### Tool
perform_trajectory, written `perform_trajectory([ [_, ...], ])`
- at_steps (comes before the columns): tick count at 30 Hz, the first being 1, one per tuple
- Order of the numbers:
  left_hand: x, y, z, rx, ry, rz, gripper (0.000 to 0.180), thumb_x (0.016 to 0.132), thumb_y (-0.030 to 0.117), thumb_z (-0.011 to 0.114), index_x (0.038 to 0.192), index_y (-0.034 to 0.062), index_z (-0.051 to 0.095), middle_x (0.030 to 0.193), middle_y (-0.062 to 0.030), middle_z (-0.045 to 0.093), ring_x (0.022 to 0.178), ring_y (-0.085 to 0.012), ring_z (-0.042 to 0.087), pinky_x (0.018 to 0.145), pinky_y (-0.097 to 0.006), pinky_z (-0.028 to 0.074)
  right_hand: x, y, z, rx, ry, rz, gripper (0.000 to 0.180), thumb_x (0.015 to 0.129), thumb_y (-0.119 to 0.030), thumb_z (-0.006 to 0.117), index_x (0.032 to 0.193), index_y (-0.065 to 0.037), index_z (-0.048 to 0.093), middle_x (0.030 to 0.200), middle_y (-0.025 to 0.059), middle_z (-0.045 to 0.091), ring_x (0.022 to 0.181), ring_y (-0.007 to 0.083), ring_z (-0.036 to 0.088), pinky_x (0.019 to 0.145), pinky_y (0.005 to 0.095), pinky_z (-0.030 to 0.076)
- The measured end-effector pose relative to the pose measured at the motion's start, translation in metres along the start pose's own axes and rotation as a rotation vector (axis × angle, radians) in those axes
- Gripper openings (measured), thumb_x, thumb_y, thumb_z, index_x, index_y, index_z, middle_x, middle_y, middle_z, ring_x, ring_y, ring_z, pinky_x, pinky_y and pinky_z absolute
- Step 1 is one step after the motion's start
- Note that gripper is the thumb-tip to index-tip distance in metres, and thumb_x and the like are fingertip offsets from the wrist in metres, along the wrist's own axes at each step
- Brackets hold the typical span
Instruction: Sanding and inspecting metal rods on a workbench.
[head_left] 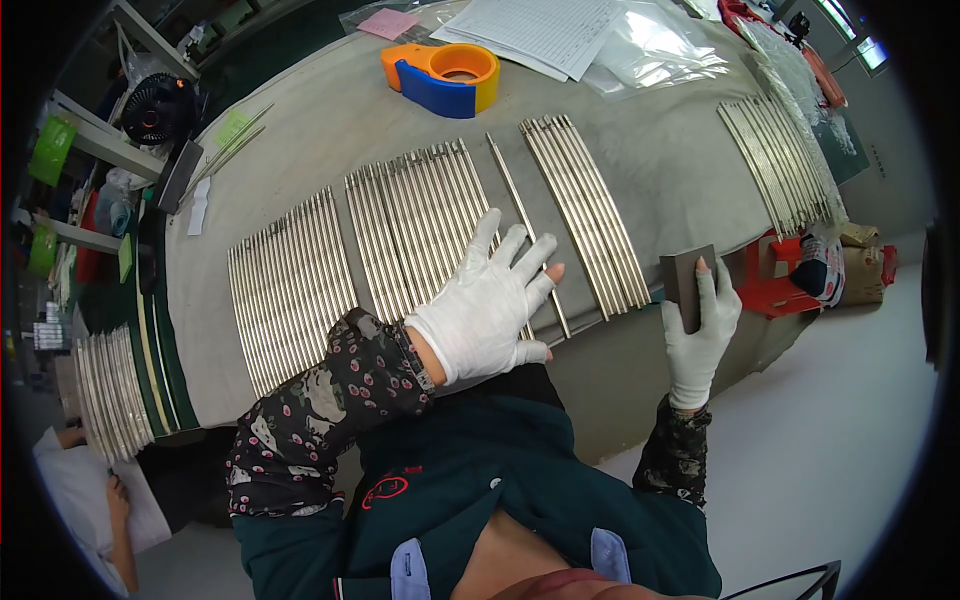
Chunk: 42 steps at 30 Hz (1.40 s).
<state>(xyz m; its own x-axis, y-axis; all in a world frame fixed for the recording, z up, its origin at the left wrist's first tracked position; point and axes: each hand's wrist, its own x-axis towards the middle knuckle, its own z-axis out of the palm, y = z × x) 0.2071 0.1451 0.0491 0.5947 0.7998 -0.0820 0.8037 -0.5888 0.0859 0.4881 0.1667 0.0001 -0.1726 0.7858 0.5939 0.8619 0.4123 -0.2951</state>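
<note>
Silvery metal rods lie in rows on the grey-covered table (665, 170): a left group (290, 290), a middle group (410, 220) and a smaller right group (585, 215). A single rod (506, 180) lies apart between the middle and right groups. My left hand (485, 305), in a white glove with bare thumb and little fingertips, spreads palm down over that rod and the edge of the middle group. Part of the rod is hidden beneath it. Beyond the table's near edge, my gloved right hand (705, 325) grips a grey-brown rectangular block (683, 285), fingers along its side.
An orange and blue tape dispenser (440, 95), paper sheets (540, 30) and clear plastic bags (655, 55) lie at the back. More rods (770, 165) rest far right, above a red stool (765, 290). At left are a black fan (160, 108) and another person's hand (117, 495).
</note>
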Motion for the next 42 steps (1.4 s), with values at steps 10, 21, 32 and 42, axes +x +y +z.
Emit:
perform_trajectory([
  [10,0.032,0.032,0.007,-0.124,0.042,0.012,0.083,0.079,0.060,0.059,0.138,0.0040,0.042,0.146,-0.0226,0.030,0.136,-0.0439,0.025,0.111,-0.060,0.011,0.000,-0.001,-0.003,-0.019,-0.009,0.036,0.063,0.068,-0.012,0.070,0.129,-0.009,0.052,0.129,0.0225,0.049,0.107,0.0380,0.049,0.094,0.0450,0.039],
  [21,0.056,0.041,0.018,-0.213,0.097,0.040,0.082,0.075,0.047,0.069,0.138,0.0036,0.042,0.147,-0.0255,0.027,0.136,-0.0458,0.023,0.112,-0.054,0.017,0.002,0.007,-0.005,-0.021,0.017,0.027,0.066,0.067,-0.010,0.071,0.129,-0.010,0.052,0.130,0.0214,0.048,0.107,0.0371,0.048,0.093,0.0442,0.039],
  [32,0.066,0.043,0.023,-0.191,0.122,0.056,0.080,0.076,0.048,0.068,0.138,0.0041,0.042,0.145,-0.0245,0.031,0.137,-0.0450,0.023,0.112,-0.055,0.016,0.008,0.009,-0.004,-0.046,0.042,0.002,0.065,0.066,-0.010,0.072,0.128,-0.009,0.053,0.129,0.0215,0.049,0.107,0.0377,0.048,0.094,0.0452,0.039],
  [42,0.067,0.044,0.025,-0.147,0.186,0.049,0.062,0.083,0.036,0.063,0.135,0.0081,0.047,0.143,-0.0203,0.036,0.136,-0.0397,0.028,0.111,-0.053,0.021,0.006,0.005,-0.004,-0.045,0.029,0.022,0.066,0.065,-0.009,0.073,0.128,-0.010,0.052,0.130,0.0219,0.048,0.108,0.0377,0.048,0.093,0.0452,0.039],
])
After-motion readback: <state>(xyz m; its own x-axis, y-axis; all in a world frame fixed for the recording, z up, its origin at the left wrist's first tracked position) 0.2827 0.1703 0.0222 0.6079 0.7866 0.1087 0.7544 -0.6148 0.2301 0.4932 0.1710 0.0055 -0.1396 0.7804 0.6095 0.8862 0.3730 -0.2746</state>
